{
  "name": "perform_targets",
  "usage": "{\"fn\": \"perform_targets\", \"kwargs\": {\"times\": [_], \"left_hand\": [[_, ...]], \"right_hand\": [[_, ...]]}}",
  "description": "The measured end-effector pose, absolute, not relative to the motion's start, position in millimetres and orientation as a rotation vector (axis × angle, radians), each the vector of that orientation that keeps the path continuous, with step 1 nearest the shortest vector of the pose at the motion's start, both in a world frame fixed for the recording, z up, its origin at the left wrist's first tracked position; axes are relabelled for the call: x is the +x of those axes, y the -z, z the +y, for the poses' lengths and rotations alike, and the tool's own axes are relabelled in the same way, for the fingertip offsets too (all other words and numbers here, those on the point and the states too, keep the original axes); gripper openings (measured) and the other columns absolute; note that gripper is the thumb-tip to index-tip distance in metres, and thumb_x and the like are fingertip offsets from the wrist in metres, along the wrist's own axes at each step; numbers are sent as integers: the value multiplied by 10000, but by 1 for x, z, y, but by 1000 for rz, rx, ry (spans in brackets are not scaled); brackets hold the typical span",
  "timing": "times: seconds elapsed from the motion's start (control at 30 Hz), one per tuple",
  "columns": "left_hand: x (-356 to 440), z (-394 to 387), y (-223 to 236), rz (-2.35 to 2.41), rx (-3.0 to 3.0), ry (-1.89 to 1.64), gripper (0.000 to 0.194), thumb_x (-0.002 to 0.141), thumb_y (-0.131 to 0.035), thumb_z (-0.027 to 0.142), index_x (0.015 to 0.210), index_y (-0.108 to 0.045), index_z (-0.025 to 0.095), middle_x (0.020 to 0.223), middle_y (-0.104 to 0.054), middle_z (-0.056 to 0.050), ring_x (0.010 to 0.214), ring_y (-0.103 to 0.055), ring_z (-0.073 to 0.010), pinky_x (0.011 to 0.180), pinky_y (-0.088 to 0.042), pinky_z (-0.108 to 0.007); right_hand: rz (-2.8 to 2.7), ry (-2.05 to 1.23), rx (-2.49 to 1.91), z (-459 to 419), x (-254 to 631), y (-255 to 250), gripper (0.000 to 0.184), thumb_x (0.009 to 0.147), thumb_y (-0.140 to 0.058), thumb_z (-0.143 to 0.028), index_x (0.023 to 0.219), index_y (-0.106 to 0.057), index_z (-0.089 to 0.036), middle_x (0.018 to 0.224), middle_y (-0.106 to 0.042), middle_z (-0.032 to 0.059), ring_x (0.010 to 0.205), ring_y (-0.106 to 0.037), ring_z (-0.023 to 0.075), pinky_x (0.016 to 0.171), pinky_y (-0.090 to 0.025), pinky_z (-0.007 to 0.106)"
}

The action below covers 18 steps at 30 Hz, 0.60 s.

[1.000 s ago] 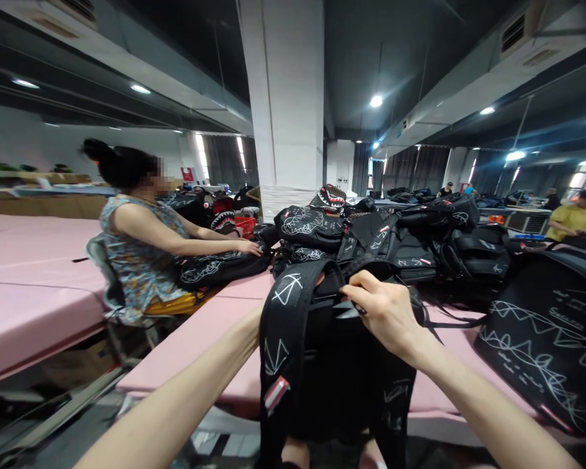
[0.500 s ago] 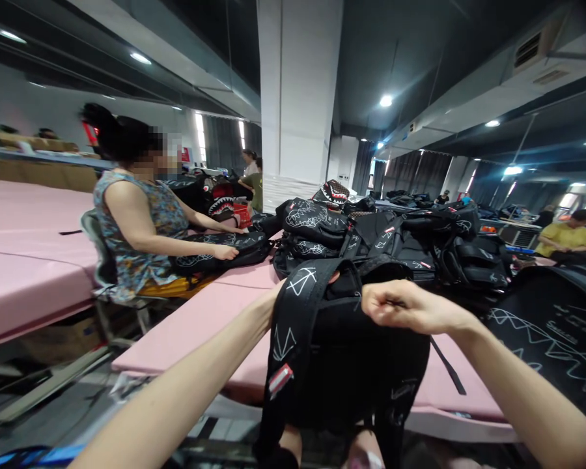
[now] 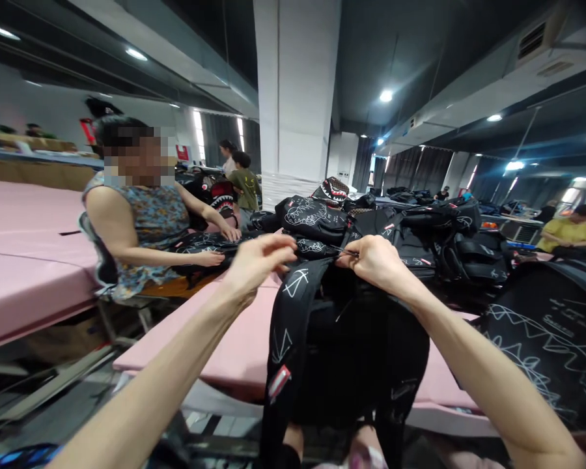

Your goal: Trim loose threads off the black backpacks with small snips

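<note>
The right hand (image 3: 371, 260), at the centre of the frame, is closed with its thumb and fingers pinching a slim dark item (image 3: 346, 253) that points toward the left hand. The left hand (image 3: 261, 264) is raised just left of centre, its fingers bent and slightly apart near the thumb; whether a thread or anything else is caught between them is too fine to tell from this view.

Just below both hands, in the lower centre of the frame, the black backpack (image 3: 361, 365) hangs upright at the near edge of the pink tabletop (image 3: 200, 332), above the wearer's knees. Its shoulder strap (image 3: 293, 319) curves down the left side, bearing white line drawings and a red label (image 3: 279, 383).

Behind it, right of centre, a pile of black bags (image 3: 317, 213) spreads across the table, with a brown shark-mouth bag (image 3: 336, 191) at its back. A further black bag (image 3: 542, 345), scrawled with white zigzags, stands at the right edge of the frame.

On the left, a seated co-worker (image 3: 141, 218) in a flowered top has both hands on another black bag (image 3: 202, 242). A white pillar (image 3: 297, 98) rises at upper centre, and a person in yellow (image 3: 569, 233) sits at the far right.
</note>
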<state>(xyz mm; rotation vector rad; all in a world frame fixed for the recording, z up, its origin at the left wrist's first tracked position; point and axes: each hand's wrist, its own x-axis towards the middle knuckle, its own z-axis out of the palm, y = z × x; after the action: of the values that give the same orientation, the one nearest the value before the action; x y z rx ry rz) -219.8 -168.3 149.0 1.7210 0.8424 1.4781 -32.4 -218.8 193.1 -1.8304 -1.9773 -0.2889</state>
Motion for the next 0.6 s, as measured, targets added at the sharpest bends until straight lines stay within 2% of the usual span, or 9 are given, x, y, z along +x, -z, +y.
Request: {"fn": "perform_targets", "kwargs": {"times": [0.1,0.2,0.3,0.37,0.43,0.5,0.53,0.6], "left_hand": [[-207,-200,-151,817,2361,-1512,244,759,-616,424,807,-645,187,828,-640,-39,814,-564,-179,721,-451,-299],[-184,-221,-140,937,2979,-1245,189,737,-685,312,862,-630,182,859,-635,-52,821,-542,-200,700,-400,-311],[-170,-218,-129,1114,3156,-1175,168,755,-672,263,889,-620,176,847,-631,-46,807,-532,-201,659,-362,-307],[-168,-211,-127,1118,3176,-1212,105,795,-626,248,881,-627,188,823,-636,-33,782,-529,-190,637,-344,-305],[-169,-206,-128,1103,3188,-1245,78,831,-576,236,855,-637,194,799,-642,-26,753,-526,-182,613,-326,-306],[-169,-204,-129,1091,3204,-1250,124,858,-525,218,817,-641,196,778,-644,-21,733,-525,-177,594,-310,-306],[-168,-205,-130,1096,3207,-1246,149,866,-506,212,800,-638,195,770,-643,-19,726,-526,-174,587,-304,-304],[-165,-205,-131,1112,3199,-1241,175,873,-481,205,776,-625,190,759,-634,-18,725,-530,-170,576,-295,-297]], "right_hand": [[-1966,333,-1890,-212,-30,-198,159,766,-592,-346,711,-676,-222,672,-643,14,668,-589,165,544,-310,234],[-1956,388,-1886,-205,-27,-197,175,786,-573,-365,743,-683,-235,733,-668,32,723,-609,190,578,-346,247],[-1973,372,-1886,-207,-19,-195,196,812,-556,-373,768,-687,-235,742,-674,32,731,-619,191,600,-375,249],[-2006,338,-1819,-217,-9,-193,193,810,-571,-385,897,-679,-250,785,-681,13,761,-628,186,619,-391,242],[-1971,400,-1770,-232,4,-190,396,772,-625,-420,1133,-583,-264,901,-682,13,829,-631,202,646,-406,251],[-1894,505,-1766,-249,18,-183,574,759,-648,-423,1267,-452,-241,998,-665,40,875,-627,222,660,-414,268],[-1870,548,-1765,-256,24,-179,547,780,-635,-394,1263,-442,-226,1017,-659,51,881,-624,221,662,-414,272],[-1868,622,-1716,-267,34,-169,344,829,-591,-303,1151,-515,-207,994,-661,48,864,-619,202,667,-407,267]]}}
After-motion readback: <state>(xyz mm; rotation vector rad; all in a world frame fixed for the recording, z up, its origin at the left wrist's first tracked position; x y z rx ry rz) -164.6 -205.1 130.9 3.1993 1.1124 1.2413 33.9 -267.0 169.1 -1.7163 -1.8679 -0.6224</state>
